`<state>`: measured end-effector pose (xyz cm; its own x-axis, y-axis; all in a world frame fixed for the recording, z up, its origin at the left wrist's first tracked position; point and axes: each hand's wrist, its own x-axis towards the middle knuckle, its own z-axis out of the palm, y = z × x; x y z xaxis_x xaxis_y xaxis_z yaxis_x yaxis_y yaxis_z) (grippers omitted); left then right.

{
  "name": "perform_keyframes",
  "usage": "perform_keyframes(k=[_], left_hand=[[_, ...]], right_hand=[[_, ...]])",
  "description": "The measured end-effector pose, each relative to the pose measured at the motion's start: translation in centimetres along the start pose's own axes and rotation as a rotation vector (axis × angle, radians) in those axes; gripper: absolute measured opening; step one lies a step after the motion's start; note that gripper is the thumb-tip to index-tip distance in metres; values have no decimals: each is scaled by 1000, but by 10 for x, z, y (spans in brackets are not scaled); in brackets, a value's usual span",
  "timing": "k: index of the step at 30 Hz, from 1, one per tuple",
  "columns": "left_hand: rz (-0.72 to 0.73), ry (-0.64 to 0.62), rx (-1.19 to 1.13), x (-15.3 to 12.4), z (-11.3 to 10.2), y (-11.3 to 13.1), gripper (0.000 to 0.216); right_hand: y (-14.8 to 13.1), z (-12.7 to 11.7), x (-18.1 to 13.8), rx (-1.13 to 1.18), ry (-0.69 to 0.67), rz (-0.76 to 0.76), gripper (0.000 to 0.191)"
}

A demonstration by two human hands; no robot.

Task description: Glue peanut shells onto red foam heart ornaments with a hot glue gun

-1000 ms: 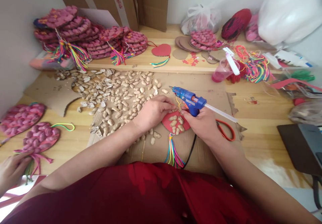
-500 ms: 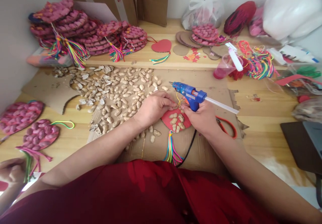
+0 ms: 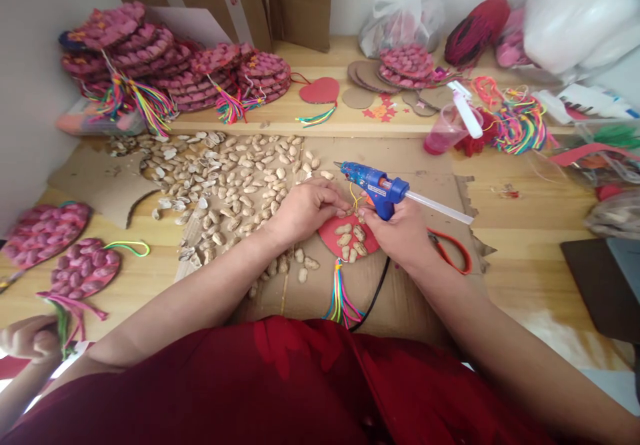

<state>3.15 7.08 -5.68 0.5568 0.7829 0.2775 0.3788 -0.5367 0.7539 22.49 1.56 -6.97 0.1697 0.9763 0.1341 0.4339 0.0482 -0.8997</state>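
A red heart-shaped card (image 3: 327, 237) lies on the cardboard, with several peanut shells (image 3: 359, 233) on its lower half. A multicoloured cord tassel (image 3: 340, 295) hangs from its tip, and a yellow cord loop (image 3: 355, 194) rises at its top. My left hand (image 3: 311, 210) pinches a peanut, mostly hidden by the fingertips, against the heart's upper left edge. My right hand (image 3: 400, 228) is wrapped round a blue glue gun (image 3: 373, 184), whose nozzle points left and a clear glue stick juts out behind. The right thumb and fingertips touch the card's upper right edge.
Loose peanuts (image 3: 245, 185) spread over the cardboard at left. Orange-handled scissors (image 3: 453, 252) lie beside my right wrist. Finished pink pieces (image 3: 115, 65) are stacked on the shelf; a pink cup (image 3: 445, 128) stands at right. Another person's hand (image 3: 30, 338) holds strands at lower left.
My hands hold almost the same pose at the heart. The other person's hand at lower left has moved slightly to the right. The view has shifted a little.
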Motion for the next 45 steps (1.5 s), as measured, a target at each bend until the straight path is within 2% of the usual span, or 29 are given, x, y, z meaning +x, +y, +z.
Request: perform_keyframes(k=[7,14,19,22,25,27,29,31,34,36,40,45], left_hand=[[3,11,28,-1,1,-1,14],[-7,15,60,-1,1,2,13],[11,4,45,-1,0,2,13],[69,-44,55,-1,-5,5,18],[106,-14,125,-6,-19,20,25],[131,32,162,-14,-32,40,21],[150,17,156,-27,-45,64,13],[98,-99,142,-45,-51,86,15],[62,-237,140,-76,-46,103,19],[16,-325,156,-95,-36,103,19],[-41,-388,233,-125,-22,90,13],[-56,-414,431,-142,-25,85,8]], right_hand=[[-1,0,1,-12,2,2,21],[-1,0,2,11,-19,15,29],[1,0,3,81,-7,15,26],[2,-1,4,146,25,12,27],[4,-2,5,217,66,7,28],[5,-2,5,268,88,5,30],[5,-2,5,331,93,3,31],[1,-4,5,405,88,1,34],[-8,-10,5,509,77,-1,38],[-15,-16,5,563,77,-6,38],[-28,-34,10,637,147,-24,37],[-37,-55,19,671,294,-33,45]])
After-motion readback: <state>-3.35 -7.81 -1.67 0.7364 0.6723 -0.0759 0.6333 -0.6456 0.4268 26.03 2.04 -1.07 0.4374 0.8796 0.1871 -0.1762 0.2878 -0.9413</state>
